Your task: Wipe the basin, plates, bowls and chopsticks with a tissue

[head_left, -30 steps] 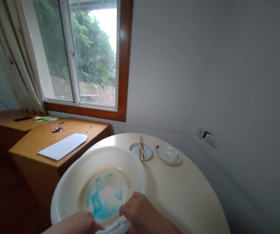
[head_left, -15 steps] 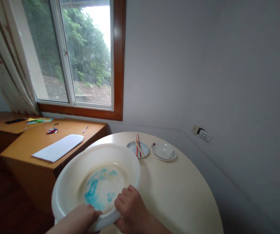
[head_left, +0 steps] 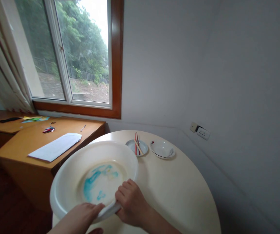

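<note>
A large white basin (head_left: 66,182) stands at the near left of the round cream table. Blue patches (head_left: 91,183) show on its bottom; I cannot tell whether they are print or something loose in it. My right hand (head_left: 131,203) is closed round the near right rim, fingers on the inside. Beside it, my left hand (head_left: 87,213) lies over the near rim, its fingers curled over the edge and a thumb tip showing below. Much of the near rim is hidden by both hands.
Beyond the basin, the round table (head_left: 176,188) holds a small plate (head_left: 129,145) with several chopsticks (head_left: 137,144) and a white bowl (head_left: 162,149). A wooden desk (head_left: 15,146) at left carries white paper (head_left: 55,147) and pens (head_left: 48,130). A wall socket (head_left: 203,133) is at right.
The view has shifted slightly, moving the scene left and up. The blue patches in the basin look different in shape. My left thumb now shows lower, below the rim.
</note>
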`<control>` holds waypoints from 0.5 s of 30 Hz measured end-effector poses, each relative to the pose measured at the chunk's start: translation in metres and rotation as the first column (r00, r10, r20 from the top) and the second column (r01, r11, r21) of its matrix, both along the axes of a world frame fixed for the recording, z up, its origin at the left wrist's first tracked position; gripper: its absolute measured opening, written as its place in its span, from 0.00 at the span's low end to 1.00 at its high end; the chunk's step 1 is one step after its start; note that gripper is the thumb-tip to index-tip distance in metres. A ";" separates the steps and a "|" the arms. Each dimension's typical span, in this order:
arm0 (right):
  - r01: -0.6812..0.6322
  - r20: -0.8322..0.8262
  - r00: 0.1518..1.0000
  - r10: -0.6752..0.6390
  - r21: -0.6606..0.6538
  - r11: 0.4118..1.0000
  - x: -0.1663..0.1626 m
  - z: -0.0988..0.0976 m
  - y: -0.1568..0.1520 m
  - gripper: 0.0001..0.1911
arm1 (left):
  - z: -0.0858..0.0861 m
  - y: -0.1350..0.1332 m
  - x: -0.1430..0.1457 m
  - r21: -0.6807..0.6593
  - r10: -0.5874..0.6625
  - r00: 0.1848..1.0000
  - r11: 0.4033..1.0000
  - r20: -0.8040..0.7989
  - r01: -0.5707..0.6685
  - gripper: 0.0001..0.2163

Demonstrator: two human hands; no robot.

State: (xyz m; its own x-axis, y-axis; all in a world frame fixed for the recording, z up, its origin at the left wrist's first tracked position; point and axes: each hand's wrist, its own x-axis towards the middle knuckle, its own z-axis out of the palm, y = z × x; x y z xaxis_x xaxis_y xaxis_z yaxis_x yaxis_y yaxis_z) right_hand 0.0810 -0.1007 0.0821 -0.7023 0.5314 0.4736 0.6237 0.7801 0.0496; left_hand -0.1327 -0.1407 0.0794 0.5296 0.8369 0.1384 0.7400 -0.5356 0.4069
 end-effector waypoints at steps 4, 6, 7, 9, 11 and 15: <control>-0.031 0.064 0.997 0.034 -0.045 0.999 -0.006 0.002 -0.003 0.10 | 0.003 0.001 0.011 0.001 -0.032 0.999 1.000 0.003 0.032 0.15; -0.076 0.047 0.996 0.079 -0.063 0.995 0.013 0.004 0.011 0.10 | 0.008 0.001 0.006 -0.025 -0.050 0.999 0.998 0.008 0.050 0.15; -0.079 -0.001 0.997 0.079 -0.062 0.995 0.024 0.005 0.019 0.09 | 0.010 0.001 0.003 -0.036 -0.065 0.998 0.997 0.010 0.065 0.15; -0.096 -0.101 0.991 0.089 -0.062 0.993 0.043 0.005 0.033 0.05 | 0.013 0.001 -0.005 -0.035 -0.085 0.996 0.996 0.014 0.086 0.16; -0.078 -0.164 0.984 0.071 -0.039 0.996 0.048 0.002 0.039 0.06 | 0.014 0.000 -0.006 -0.009 -0.076 0.997 0.997 0.004 0.076 0.16; 0.009 -0.111 0.994 -0.009 0.004 1.000 0.018 -0.005 0.021 0.11 | 0.017 -0.002 0.009 0.026 0.025 0.999 0.999 -0.025 -0.024 0.17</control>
